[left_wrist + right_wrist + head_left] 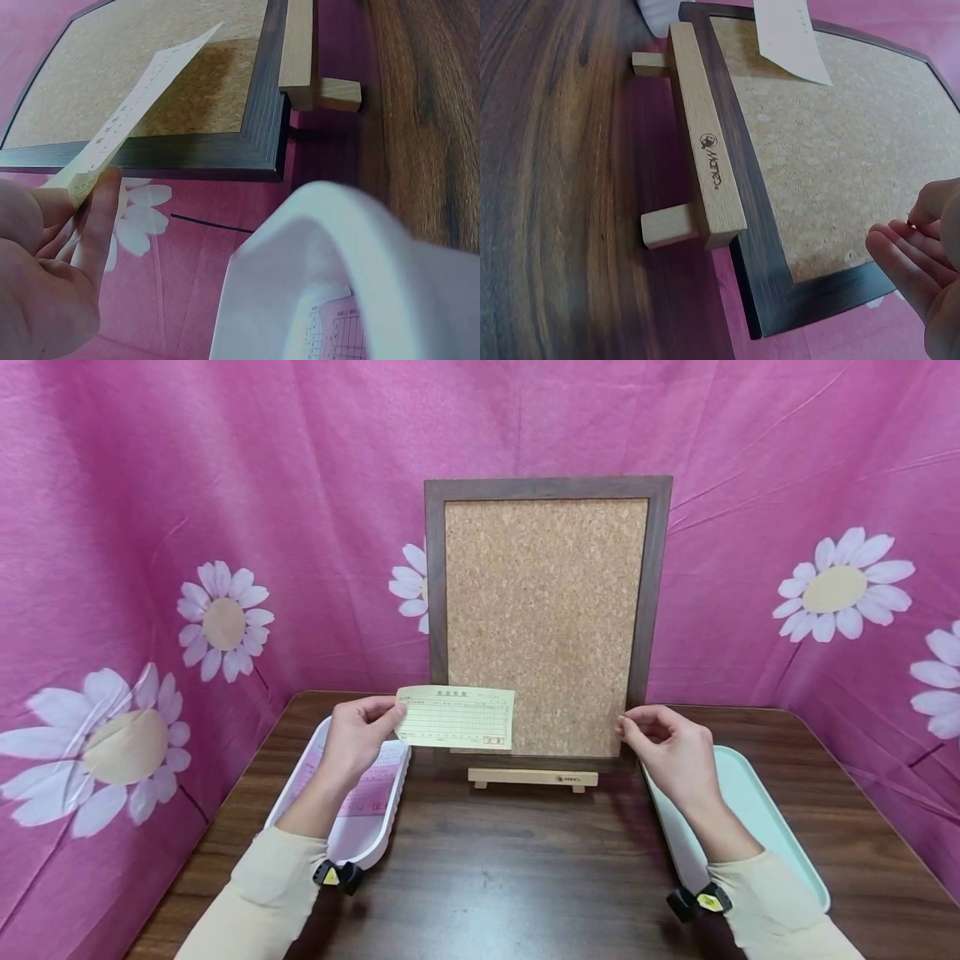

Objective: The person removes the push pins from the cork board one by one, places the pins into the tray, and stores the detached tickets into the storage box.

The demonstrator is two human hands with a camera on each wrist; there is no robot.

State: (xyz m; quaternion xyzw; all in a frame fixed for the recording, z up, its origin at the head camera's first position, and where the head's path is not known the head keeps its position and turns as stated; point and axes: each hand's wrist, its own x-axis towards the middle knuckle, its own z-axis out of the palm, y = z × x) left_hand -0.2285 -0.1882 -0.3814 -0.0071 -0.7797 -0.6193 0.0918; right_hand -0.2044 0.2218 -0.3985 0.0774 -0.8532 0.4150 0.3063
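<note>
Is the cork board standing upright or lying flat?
Upright. The cork board stands on edge in a small wooden stand on the table, in front of the pink cloth.

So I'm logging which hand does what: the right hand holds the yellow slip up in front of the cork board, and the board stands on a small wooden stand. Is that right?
Not quite: the left hand, not the right, pinches the yellow slip in front of the cork board, as the head view shows. The board does stand on the small wooden stand.
</note>
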